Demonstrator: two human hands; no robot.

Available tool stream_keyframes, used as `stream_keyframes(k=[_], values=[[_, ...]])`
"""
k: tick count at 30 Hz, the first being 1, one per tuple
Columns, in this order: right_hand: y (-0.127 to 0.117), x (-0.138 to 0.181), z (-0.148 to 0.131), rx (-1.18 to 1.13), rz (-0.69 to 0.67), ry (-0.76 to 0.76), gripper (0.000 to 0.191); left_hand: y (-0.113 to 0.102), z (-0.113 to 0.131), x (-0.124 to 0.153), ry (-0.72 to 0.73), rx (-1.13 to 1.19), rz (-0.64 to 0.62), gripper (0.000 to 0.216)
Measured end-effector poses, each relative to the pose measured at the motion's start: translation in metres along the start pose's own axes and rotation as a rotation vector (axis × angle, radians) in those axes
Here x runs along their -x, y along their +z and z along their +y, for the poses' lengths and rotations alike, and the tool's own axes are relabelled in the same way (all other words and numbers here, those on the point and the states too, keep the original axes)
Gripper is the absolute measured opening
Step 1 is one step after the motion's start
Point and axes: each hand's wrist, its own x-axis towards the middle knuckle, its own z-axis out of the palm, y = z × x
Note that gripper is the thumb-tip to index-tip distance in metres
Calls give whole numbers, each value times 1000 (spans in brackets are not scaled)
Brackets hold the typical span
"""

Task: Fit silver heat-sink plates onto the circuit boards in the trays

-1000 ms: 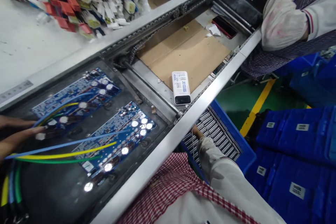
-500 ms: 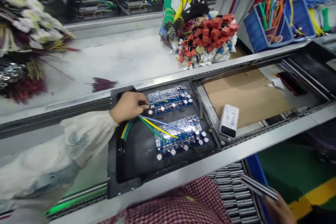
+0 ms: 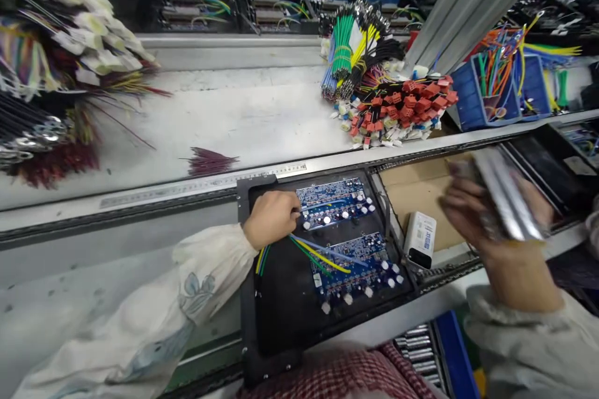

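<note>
My left hand (image 3: 270,218) rests closed on the black carrier tray (image 3: 281,318), its fingers on the coloured wires (image 3: 318,249) at the left end of the far blue circuit board (image 3: 334,202). A second blue circuit board (image 3: 358,268) lies nearer me on the same tray, with blue, yellow and green wires running across it. My right hand (image 3: 486,224) is raised at the right and grips a bundle of long silver metal parts (image 3: 503,193), blurred by motion. A white rectangular device (image 3: 420,238) lies just right of the tray.
Brown cardboard (image 3: 421,190) lines the conveyor bed. A pile of red and white connectors (image 3: 402,109) and bundled wires (image 3: 355,43) sit on the white bench behind. Blue bins of cables (image 3: 496,84) stand at right. More wire bundles (image 3: 51,81) lie at left. A blue crate of silver parts (image 3: 421,349) is below.
The view has swung left and up to the bench. My right hand rose from the blue crate with the silver parts to above the conveyor. My left hand stays at the wires.
</note>
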Motion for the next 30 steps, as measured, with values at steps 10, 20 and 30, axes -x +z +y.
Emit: stream_keyframes(k=[10,20,30], values=[[111,-73,5,340,-519,-171,47,3,-22,14,-39,125,-44,22],[143,-77,27,502,-823,-473,38,3,-30,14,-38,297,-91,16],[141,-73,32,537,-835,-462,38,2,-32,19,-17,338,75,24]])
